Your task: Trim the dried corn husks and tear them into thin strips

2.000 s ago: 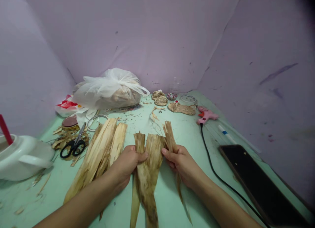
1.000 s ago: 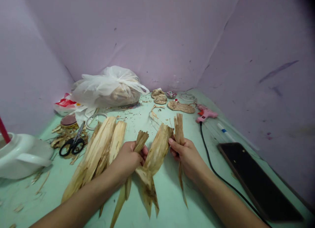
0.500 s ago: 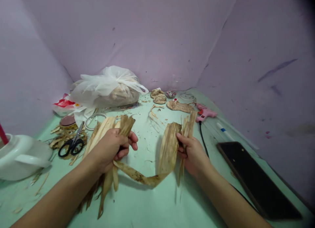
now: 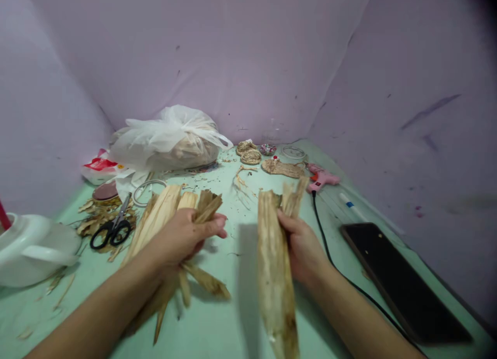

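Head view: mint-green tabletop [image 4: 217, 328] against lilac walls [image 4: 248, 64], each hand [image 4: 204, 229] pinching dried strips [image 4: 275, 271]

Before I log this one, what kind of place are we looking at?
Probably a small craft workspace: a pink glue gun, black-handled scissors and dried husk-like strips share a pale green surface.

The lower tip of the wide husk strip [image 4: 275, 266] was cut off by the bottom edge, and so were both forearms. The white pot [image 4: 39, 253] was cut by the left edge. Some fingers of the right hand [image 4: 305, 242] were hidden behind the strip.
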`<state>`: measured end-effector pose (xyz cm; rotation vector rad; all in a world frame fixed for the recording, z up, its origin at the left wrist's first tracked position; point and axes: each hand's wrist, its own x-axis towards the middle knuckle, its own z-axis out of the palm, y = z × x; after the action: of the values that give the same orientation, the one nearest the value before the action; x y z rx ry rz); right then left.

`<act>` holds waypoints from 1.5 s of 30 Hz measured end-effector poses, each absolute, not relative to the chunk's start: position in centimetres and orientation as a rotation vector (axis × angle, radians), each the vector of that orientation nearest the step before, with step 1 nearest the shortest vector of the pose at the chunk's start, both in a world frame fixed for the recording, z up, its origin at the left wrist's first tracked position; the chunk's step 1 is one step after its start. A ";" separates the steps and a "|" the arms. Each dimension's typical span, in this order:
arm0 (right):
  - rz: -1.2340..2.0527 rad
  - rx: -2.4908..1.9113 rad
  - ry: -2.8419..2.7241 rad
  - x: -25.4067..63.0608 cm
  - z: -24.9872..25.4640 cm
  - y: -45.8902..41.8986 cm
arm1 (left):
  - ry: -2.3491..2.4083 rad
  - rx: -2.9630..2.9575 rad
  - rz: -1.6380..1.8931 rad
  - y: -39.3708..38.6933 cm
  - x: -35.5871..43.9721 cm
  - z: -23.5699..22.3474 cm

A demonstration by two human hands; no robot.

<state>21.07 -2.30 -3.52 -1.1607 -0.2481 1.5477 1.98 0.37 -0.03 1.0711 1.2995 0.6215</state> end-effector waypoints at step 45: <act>1.818 -1.109 -0.882 19.6 -5.8 -3.6 | 1.086 0.768 0.649 -1.6 5.3 -3.8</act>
<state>19.65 -3.57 -5.79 -1.1094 -0.8823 1.8181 5.32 -1.56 -3.76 0.7678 1.0857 0.6486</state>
